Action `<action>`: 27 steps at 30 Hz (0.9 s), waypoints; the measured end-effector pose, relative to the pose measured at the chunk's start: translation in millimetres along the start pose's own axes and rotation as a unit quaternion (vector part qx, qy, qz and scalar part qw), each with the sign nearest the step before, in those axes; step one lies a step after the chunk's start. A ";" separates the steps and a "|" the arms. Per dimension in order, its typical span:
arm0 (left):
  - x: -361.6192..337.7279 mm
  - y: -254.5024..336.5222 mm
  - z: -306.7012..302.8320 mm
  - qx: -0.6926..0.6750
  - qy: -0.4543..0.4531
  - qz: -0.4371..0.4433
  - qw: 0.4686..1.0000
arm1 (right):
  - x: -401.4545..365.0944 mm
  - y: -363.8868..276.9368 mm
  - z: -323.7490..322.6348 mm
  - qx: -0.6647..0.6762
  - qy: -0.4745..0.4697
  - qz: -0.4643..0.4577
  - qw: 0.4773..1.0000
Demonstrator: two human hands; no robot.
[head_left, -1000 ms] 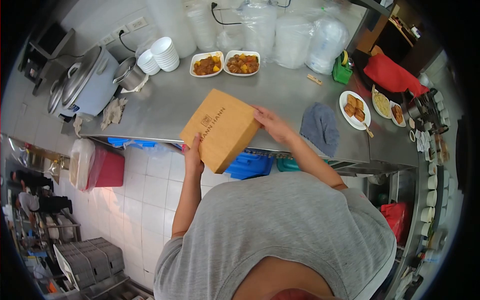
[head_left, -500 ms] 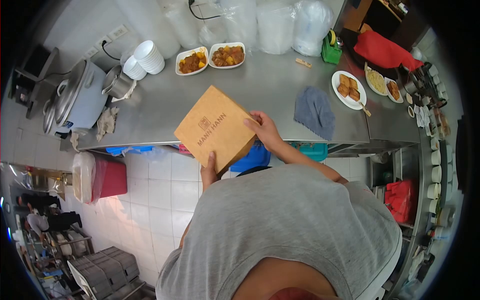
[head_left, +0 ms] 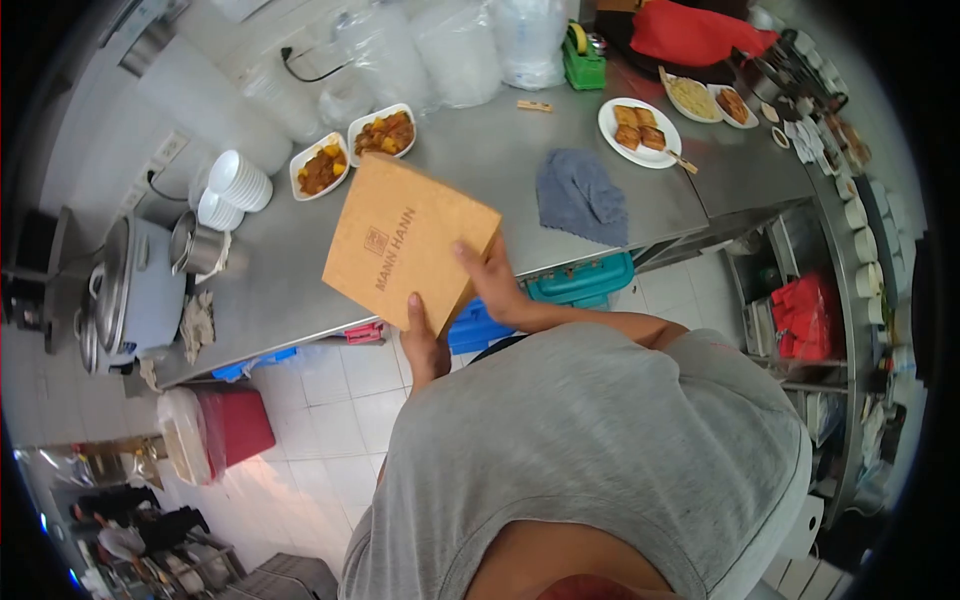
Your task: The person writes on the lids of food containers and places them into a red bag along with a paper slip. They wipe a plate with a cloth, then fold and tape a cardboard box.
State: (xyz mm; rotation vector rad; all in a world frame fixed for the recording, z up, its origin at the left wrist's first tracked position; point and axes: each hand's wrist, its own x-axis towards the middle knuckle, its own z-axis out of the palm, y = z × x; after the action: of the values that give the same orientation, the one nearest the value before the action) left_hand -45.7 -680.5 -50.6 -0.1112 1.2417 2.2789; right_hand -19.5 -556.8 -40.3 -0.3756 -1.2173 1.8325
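A brown cardboard box (head_left: 400, 235) printed "MANN HANN" is held tilted over the front edge of the steel counter (head_left: 450, 170). My left hand (head_left: 424, 342) grips its near side, thumb on the top face. Around the right side my right hand (head_left: 490, 280) is closed, thumb also on top; its other fingers are mostly hidden. Just beyond the box sit two white trays of stew, one on the left (head_left: 320, 168) and one on the right (head_left: 382, 134). A blue-grey cloth (head_left: 582, 196) lies on the counter to the right of the box.
Stacked white bowls (head_left: 240, 182) and a large lidded pot (head_left: 150, 285) stand at the left. On the right are a plate of fried squares (head_left: 638, 132), a noodle dish (head_left: 692, 98) and a green tape dispenser (head_left: 584, 62). A red container (head_left: 235, 430) is on the floor.
The camera view has turned, so the counter now slants. The box has rotated slightly in both hands and appears further left, nearer the stew trays. My right hand has shifted lower along its side.
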 end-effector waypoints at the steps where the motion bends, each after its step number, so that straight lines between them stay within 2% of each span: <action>1: 2.6 -4.8 12.0 -0.016 -0.022 0.008 1.000 | 2.6 -1.4 1.5 -0.019 -0.002 -0.006 1.000; 3: 9.6 -15.0 28.3 -0.035 -0.048 -0.001 0.998 | 10.8 -7.0 0.9 -0.057 -0.006 -0.017 0.998; 4: 13.2 -18.8 34.2 -0.045 -0.061 -0.005 0.997 | 22.3 -24.3 -2.0 -0.135 -0.045 -0.008 0.990; 5: 16.4 -22.7 38.8 0.008 -0.079 0.004 0.997 | 41.1 -52.3 -6.8 -0.212 -0.085 0.003 0.974; 6: 22.9 -24.1 39.6 0.115 -0.069 0.001 0.991 | 60.3 -69.2 -14.0 -0.289 -0.125 0.014 0.949; 8: 36.8 -22.5 40.0 0.324 -0.046 0.000 0.945 | 91.2 -91.4 -23.9 -0.413 -0.175 -0.013 0.893; 9: 34.5 -27.1 46.1 0.347 0.012 0.096 0.933 | 101.2 -123.3 -19.5 -0.492 -0.191 -0.011 0.850; 11: 40.3 -20.1 56.0 0.425 0.070 0.354 0.830 | 117.4 -156.1 -15.8 -0.605 -0.252 -0.028 0.755; 13: 47.1 -3.9 66.5 0.406 0.044 0.485 0.773 | 126.5 -164.9 -13.8 -0.672 -0.343 -0.060 0.654; 15: 57.4 23.3 92.9 0.313 -0.062 0.500 0.805 | 130.1 -163.2 -8.7 -0.667 -0.438 -0.071 0.598; 16: 63.5 29.7 101.5 0.274 -0.112 0.456 0.839 | 131.0 -161.9 -5.7 -0.661 -0.486 -0.077 0.567; 18: 76.1 39.7 114.3 0.190 -0.209 0.361 0.889 | 129.1 -150.7 -3.1 -0.663 -0.497 -0.070 0.555; 19: 82.7 41.5 113.2 0.185 -0.187 0.329 0.907 | 129.6 -147.0 -2.6 -0.664 -0.502 -0.067 0.549; 21: 92.4 38.6 106.7 0.171 -0.137 0.261 0.940 | 135.2 -146.8 -5.1 -0.636 -0.519 -0.043 0.570; 24: 86.0 32.7 118.6 0.142 -0.064 0.302 0.940 | 140.6 -141.2 -19.0 -0.598 -0.522 0.004 0.608; 27: 82.6 30.6 116.9 0.156 -0.065 0.309 0.936 | 139.0 -141.5 -25.4 -0.586 -0.519 0.018 0.622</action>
State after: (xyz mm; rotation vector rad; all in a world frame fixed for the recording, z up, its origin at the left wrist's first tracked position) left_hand -110.5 -565.8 13.3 0.6187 1.7249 2.4870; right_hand -11.1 -412.2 97.6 0.0760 -3.1943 0.8566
